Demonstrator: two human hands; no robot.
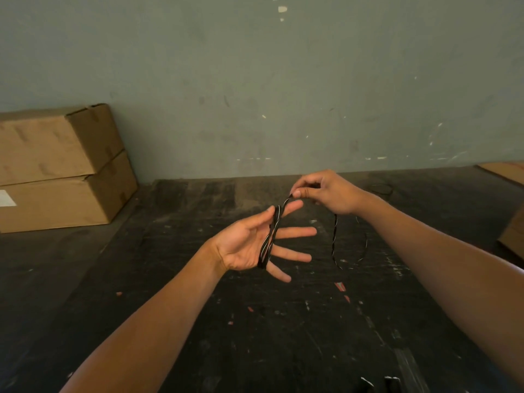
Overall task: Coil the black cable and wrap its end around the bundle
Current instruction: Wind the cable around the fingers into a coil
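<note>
A thin black cable [268, 240] with a pale stripe is looped several times around my left hand [249, 245], running across the base of the spread fingers from forefinger to little finger. That hand is palm up with fingers apart. My right hand [326, 194] is just above and to the right, pinching the cable between thumb and forefinger near my left forefinger tip. From that pinch the loose part of the cable [336, 245] hangs down in a slack loop under my right wrist, over the dark table.
Two stacked cardboard boxes [59, 165] stand at the back left against the grey-green wall. More cardboard [510, 236] lies at the right edge. The dark, scratched table [198, 321] carries small scraps. Another thin wire [382, 188] lies behind my right hand.
</note>
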